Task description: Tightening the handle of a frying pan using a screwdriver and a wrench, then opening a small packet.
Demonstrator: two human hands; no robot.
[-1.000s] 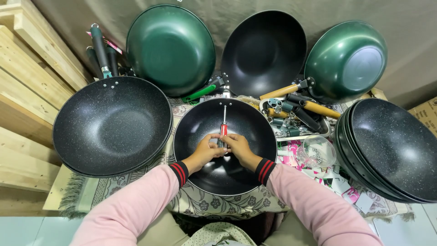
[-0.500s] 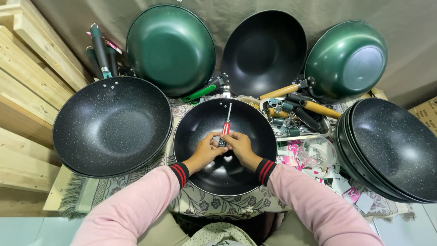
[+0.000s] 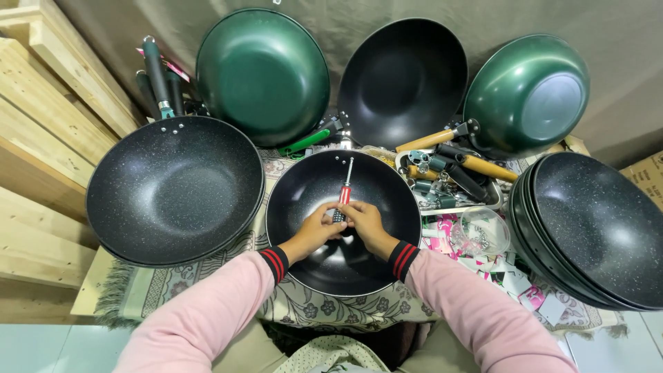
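Note:
A black speckled wok (image 3: 304, 186) lies in front of me on a patterned cloth. Inside it, my left hand (image 3: 319, 228) and my right hand (image 3: 366, 224) meet around the grip of a red-and-black screwdriver (image 3: 343, 195). Its metal shaft points away from me toward the far rim, where two small rivets show. Both hands close on the screwdriver's handle. I wear pink sleeves with dark, red-striped cuffs.
A handled black wok (image 3: 176, 190) sits to the left, a stack of black woks (image 3: 594, 228) to the right. Two green woks (image 3: 262, 76) (image 3: 528, 93) and a black one (image 3: 404, 83) lean against the back wall. Wooden handles (image 3: 456, 162), a clear bowl of screws (image 3: 483, 235), wooden planks (image 3: 41, 117).
The screwdriver has tilted slightly to the right; my hands have shifted a little on its handle. Everything else stays in place.

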